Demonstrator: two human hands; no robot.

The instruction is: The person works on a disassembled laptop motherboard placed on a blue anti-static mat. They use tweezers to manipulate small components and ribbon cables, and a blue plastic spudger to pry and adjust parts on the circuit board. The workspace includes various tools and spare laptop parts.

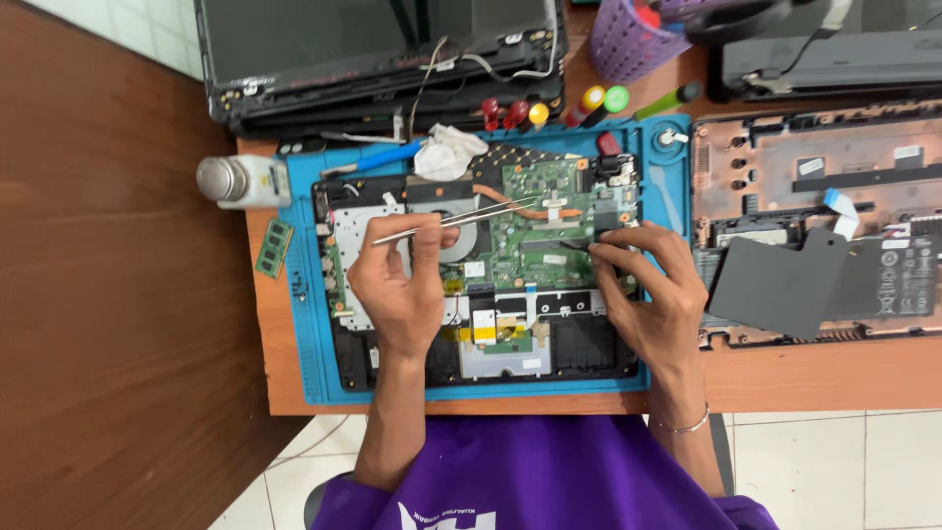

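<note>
Our left hand (400,294) pinches tweezers (453,222) over the opened laptop (481,265) on the blue mat (299,294); our right hand (653,294) presses narrowed fingers at the green board's (530,231) right edge. A slip could likely scratch the board or tear a cable.

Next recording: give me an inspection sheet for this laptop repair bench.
Surface: wooden table with blue mat.
Job's things: opened laptop base, board exposed; tweezers.
Clutter: memory module, white bottle, screwdrivers, purple cup, bottom cover.
Grippers: left hand holds tweezers; right hand fingertips on the board's right edge.
Cables: loose wires on the screen lid.
Surroundings: tiled floor.
</note>
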